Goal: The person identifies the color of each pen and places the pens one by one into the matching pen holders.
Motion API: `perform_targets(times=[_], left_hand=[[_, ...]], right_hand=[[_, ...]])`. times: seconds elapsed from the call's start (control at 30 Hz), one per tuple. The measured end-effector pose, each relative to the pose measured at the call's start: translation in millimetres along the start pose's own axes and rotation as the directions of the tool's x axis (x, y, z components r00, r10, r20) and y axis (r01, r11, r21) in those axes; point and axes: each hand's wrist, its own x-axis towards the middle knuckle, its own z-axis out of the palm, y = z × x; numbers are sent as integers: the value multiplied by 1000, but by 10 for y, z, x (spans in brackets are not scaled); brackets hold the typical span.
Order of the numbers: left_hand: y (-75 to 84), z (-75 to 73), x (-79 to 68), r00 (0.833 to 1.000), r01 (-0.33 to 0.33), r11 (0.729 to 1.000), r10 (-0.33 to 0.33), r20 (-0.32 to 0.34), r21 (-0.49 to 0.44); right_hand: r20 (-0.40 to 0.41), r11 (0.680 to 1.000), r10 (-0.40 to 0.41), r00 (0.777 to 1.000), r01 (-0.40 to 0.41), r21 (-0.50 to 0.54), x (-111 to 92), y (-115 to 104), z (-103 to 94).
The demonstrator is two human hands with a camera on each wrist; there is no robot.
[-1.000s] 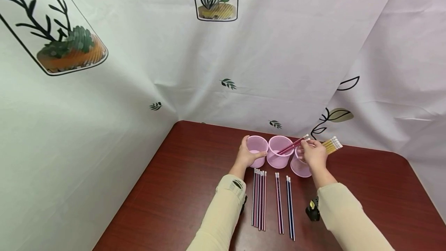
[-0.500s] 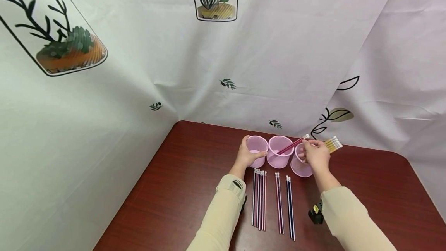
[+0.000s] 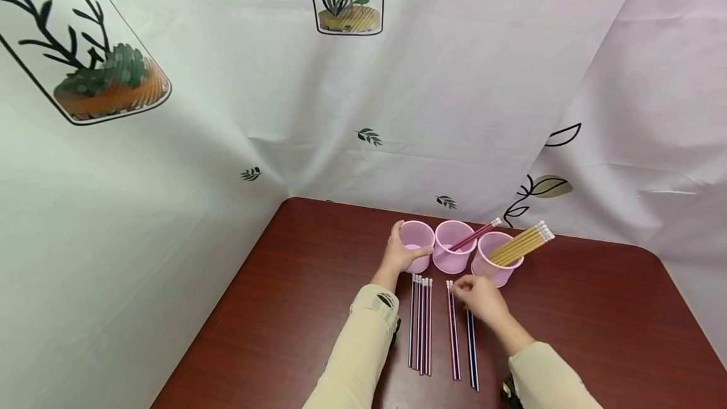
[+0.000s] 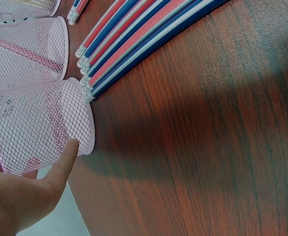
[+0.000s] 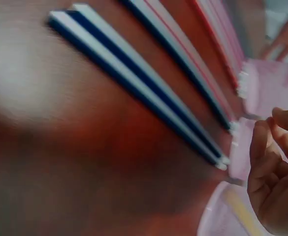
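Three pink mesh cups stand in a row. My left hand (image 3: 394,254) holds the left cup (image 3: 419,265), fingers at its far side and thumb (image 4: 67,160) along its near wall. Dark red pencils (image 3: 474,237) lean in the middle cup (image 3: 451,264); several yellow pencils (image 3: 519,246) lean in the right cup (image 3: 490,275). Near the eraser ends of a striped pair of pencils (image 3: 453,336) hovers my right hand (image 3: 483,298), bent, thumb and forefinger close together, nothing seen between them. It hides the upper ends of the blue pencils (image 3: 472,352) in the head view.
Several striped pencils (image 3: 420,327) lie side by side in front of the left cup, their eraser ends close to it. All this is on a dark red-brown wooden table (image 3: 318,295). A patterned white cloth (image 3: 318,163) hangs behind.
My right hand has let go of the yellow pencils, which now lean in the right cup, and has moved down and left to the pencils on the table. The left hand stays on its cup.
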Motion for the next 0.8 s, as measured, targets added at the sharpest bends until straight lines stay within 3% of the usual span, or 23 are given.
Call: perform_targets(times=[0.13,0.27,0.8], left_hand=[[-8,-2,5,1000,-1,1000,1,2,1],[-19,4,20,1000,0,1000,0,0,7],[-8,-5,10,1000,0,1000,0,2,15]], right_hand=[[13,985,-3,1000,5,-175,-60,89,181],[-1,961,30,1000,-29,-274,-77,135,271],[-34,942,138,990,-142,-303,-61,95,299]])
